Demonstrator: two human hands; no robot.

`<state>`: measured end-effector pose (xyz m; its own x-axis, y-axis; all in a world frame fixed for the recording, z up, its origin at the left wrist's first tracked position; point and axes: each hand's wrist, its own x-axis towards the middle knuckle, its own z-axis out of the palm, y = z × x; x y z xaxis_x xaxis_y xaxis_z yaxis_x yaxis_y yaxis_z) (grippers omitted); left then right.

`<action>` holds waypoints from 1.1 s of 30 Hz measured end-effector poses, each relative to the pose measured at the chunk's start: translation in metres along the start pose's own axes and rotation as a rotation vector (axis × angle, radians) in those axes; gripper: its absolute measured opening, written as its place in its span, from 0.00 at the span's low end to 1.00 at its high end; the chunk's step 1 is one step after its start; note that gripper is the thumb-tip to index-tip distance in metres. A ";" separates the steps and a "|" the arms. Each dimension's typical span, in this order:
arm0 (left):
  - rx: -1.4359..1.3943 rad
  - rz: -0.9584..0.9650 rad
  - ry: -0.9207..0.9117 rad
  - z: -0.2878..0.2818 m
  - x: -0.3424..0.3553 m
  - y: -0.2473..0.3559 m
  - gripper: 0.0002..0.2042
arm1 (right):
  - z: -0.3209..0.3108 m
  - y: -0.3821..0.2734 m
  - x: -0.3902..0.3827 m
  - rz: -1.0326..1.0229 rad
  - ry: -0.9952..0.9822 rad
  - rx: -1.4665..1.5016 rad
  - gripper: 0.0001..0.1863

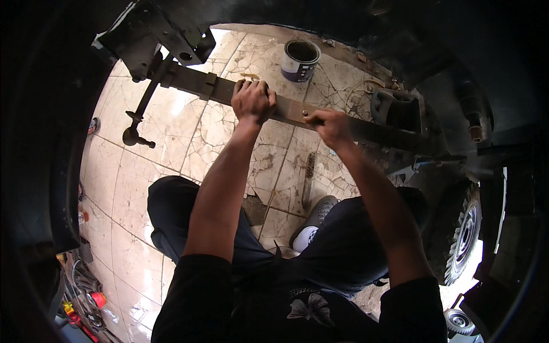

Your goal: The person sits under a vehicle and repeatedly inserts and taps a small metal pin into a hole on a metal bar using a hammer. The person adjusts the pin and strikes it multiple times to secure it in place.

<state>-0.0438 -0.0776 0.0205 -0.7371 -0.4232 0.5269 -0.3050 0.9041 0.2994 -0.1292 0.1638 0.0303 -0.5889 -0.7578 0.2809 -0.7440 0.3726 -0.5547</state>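
Note:
A long dark steel bar, like a leaf spring with clamps [189,80], runs across my view from a black bracket [166,34] at upper left toward the right. My left hand [253,103] is curled over the bar near its middle, gripping it. To its right, my right hand [333,127] has its fingers closed on the bar beside a small bolt [305,113]. A rod with a jointed end [131,135] hangs below the bracket at the bar's left end. An open paint can [301,64] stands on the cracked tile floor [217,143] beyond the bar.
Dark vehicle body surrounds the view. A cast housing [392,108] lies at upper right, a narrow metal tool [307,177] on the floor between my knees. Tyres [463,228] show at right; hoses and red-yellow tools [74,300] lie at lower left.

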 end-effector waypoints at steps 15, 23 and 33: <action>0.006 0.026 0.036 0.002 0.001 -0.002 0.10 | 0.007 -0.021 0.031 -0.012 -0.100 0.102 0.11; -0.005 0.012 0.009 -0.001 0.000 -0.001 0.09 | 0.019 -0.030 0.030 0.074 -0.053 0.053 0.10; 0.001 -0.001 -0.012 0.003 0.000 0.000 0.11 | -0.023 0.003 0.001 0.130 -0.099 0.102 0.12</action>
<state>-0.0460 -0.0773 0.0179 -0.7437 -0.4237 0.5171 -0.3067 0.9035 0.2992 -0.1394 0.1763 0.0464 -0.6401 -0.7579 0.1259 -0.6250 0.4184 -0.6590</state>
